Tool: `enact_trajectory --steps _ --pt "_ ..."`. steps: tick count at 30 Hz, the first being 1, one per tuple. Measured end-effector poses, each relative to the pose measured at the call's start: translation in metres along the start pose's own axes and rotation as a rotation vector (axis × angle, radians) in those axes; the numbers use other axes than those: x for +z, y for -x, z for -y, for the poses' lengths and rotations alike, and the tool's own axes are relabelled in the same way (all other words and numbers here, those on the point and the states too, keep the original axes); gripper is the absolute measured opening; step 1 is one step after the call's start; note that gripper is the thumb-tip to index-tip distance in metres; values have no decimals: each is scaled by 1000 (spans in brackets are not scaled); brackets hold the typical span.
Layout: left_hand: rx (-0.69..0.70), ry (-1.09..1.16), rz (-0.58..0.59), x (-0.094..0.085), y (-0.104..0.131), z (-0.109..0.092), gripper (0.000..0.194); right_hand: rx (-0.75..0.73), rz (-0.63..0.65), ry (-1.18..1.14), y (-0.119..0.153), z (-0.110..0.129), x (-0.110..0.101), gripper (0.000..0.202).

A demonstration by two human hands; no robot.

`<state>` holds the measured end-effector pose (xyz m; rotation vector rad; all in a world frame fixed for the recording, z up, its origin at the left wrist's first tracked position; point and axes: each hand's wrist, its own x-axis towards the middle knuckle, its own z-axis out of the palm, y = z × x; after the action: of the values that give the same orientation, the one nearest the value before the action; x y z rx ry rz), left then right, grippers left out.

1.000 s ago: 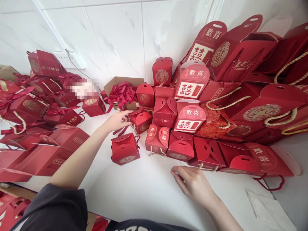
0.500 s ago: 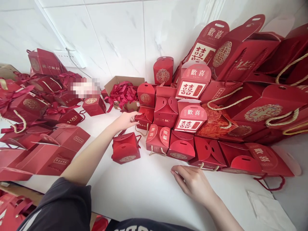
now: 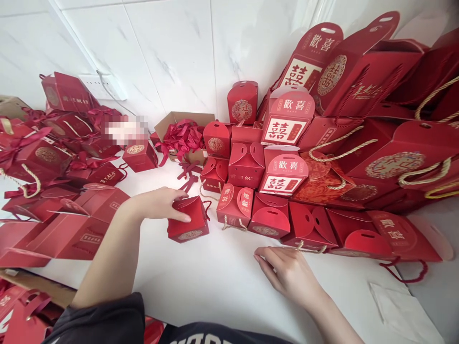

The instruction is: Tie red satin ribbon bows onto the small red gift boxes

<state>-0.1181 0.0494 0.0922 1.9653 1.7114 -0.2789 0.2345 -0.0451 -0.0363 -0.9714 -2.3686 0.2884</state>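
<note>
My left hand [image 3: 161, 205] is on a small red gift box [image 3: 191, 224] with a gold round emblem, which stands alone near the middle of the table. The thumb lies across its lid and the fingers bend around its left and back side, partly hidden. Behind that box lies a dark red ribbon [image 3: 188, 181]. My right hand [image 3: 283, 270] rests on the table with its fingers curled in and nothing seen in them. It is just in front of a red gift box [image 3: 310, 224] with a twisted cream cord.
Stacked red gift boxes [image 3: 285, 174] fill the right side up to the tiled wall. A cardboard box [image 3: 172, 122] of red ribbons stands at the back. More red boxes [image 3: 71, 234] crowd the left. A white paper [image 3: 398, 310] lies at the right front.
My left hand has come back toward me from near the ribbon by the stacked boxes and now grasps the lone red gift box. The ribbon behind is uncovered. My right hand stays put.
</note>
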Motion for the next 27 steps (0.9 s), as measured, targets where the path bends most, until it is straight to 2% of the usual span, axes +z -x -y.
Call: enact_trajectory --steps 2,5,9,12,13,15,18,21,25,27 --pt "-31 15 21 6 0 -9 55 5 -5 8 0 -1 0 14" --pt "-41 185 65 17 9 -22 57 5 -22 11 -1 -2 -1 13" --pt "108 439 147 41 30 -48 48 -20 -77 -12 -1 1 -4 11" --pt "157 629 177 65 41 -73 59 -24 -154 -84 0 9 -15 12" --pt "163 675 188 72 43 -80 64 -15 -149 -116 0 13 -21 16" --pt "174 733 206 86 45 -89 70 9 -59 -147 -1 22 -33 37" --pt "194 780 180 99 47 -91 68 31 79 -24 -5 38 -45 74" --pt "264 772 181 106 48 -88 70 65 82 126 -8 48 -40 82" --pt "294 652 274 108 49 -86 82 147 148 143 -11 46 -23 96" --pt "285 583 289 107 49 -85 84 185 166 144 -13 42 -20 97"
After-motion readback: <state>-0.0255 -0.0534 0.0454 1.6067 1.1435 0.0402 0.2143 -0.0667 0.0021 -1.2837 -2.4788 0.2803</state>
